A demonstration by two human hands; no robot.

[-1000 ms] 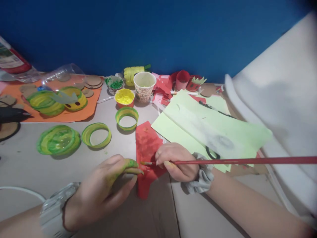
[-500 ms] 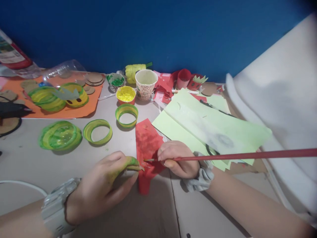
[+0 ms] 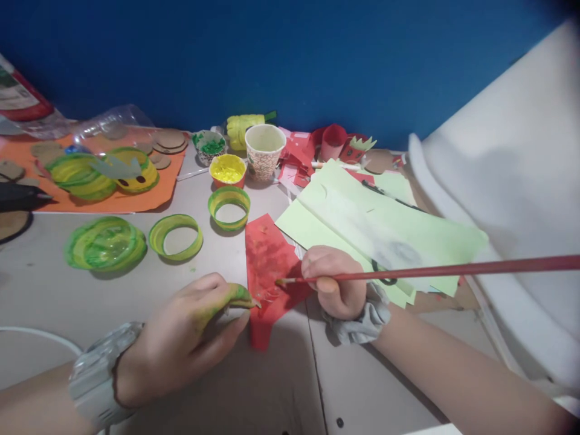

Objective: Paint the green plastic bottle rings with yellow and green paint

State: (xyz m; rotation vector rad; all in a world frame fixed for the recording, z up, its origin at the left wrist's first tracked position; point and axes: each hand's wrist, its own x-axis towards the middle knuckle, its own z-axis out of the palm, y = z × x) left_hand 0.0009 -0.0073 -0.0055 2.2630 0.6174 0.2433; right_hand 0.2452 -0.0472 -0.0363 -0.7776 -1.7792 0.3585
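A slim red paintbrush [image 3: 408, 272] is gripped in my right hand [image 3: 338, 281], its handle reaching off to the right edge. The bristle tip rests over a cut piece of red paper [image 3: 267, 254], which has darker blotches on its surface. My left hand [image 3: 190, 332], green paint on its index finger, lies at the left edge of that paper. Its index finger stretches onto the paper, and the thumb stays slightly apart below. Two green-and-yellow painted rings, a left ring [image 3: 199, 241] and a right ring [image 3: 229, 226], stand behind my hands.
A yellow paint cup [image 3: 228, 172], a green paint cup [image 3: 209, 147] and a taller paper cup [image 3: 265, 157] stand toward the blue wall. Light green sheets [image 3: 335, 211] cover the right side. Orange paper [image 3: 167, 190] with painted pieces and cardboard discs lies left, beside a clear green-painted piece [image 3: 106, 244].
The brush tip has moved slightly right and up across the red paper with my right hand. My left hand keeps its place on the paper. The whole view has shifted a little.
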